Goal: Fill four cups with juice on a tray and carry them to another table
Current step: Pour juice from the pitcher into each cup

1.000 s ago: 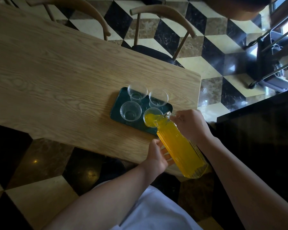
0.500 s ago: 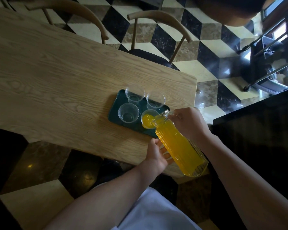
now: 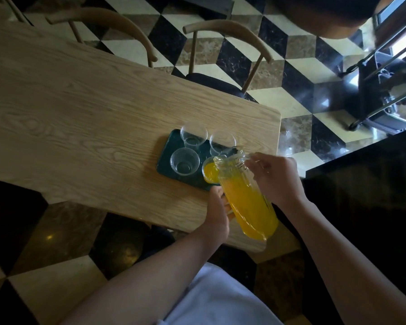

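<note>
Two bare forearms, no sleeves reaching wrists or elbows in view. Left hand and right hand bare: no rings, watch, bracelet or gloves visible. White garment at bottom centre, smooth fabric, no print or buttons visible.
</note>
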The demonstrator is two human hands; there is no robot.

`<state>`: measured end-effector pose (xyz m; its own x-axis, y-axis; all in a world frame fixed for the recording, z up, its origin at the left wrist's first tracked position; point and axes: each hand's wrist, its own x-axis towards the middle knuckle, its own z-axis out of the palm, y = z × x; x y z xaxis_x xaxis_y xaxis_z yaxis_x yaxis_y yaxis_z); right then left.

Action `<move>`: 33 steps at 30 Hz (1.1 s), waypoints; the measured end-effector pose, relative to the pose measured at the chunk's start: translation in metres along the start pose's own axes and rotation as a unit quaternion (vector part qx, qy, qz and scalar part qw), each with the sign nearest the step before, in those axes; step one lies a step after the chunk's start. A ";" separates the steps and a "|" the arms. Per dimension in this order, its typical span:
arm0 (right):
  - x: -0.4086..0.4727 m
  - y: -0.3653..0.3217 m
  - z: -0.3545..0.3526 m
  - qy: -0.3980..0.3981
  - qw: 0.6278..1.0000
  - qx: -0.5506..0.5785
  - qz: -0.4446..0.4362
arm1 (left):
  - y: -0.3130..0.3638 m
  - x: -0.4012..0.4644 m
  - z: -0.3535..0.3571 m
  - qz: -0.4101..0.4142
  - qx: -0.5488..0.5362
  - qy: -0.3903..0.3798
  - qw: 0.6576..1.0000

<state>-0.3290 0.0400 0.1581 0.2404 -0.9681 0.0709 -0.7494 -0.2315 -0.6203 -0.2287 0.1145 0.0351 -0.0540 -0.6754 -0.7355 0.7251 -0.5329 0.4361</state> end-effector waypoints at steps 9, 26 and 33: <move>-0.021 0.029 0.002 0.069 0.996 0.045 -0.015 | 0.008 0.009 0.011 0.097 0.053 -0.006 0.994; 0.061 0.052 0.000 -0.027 0.997 -0.064 0.017 | 0.002 0.053 0.056 -0.049 -0.022 0.042 0.998; 0.082 0.054 -0.001 -0.073 0.994 -0.074 0.022 | 0.007 0.061 0.055 -0.056 -0.043 0.046 0.996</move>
<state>-0.3504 -0.0515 0.1310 0.2838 -0.9560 -0.0743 -0.8411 -0.2109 -0.4980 -0.2642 0.0414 0.0218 -0.0774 -0.5624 -0.8232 0.7744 -0.5540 0.3056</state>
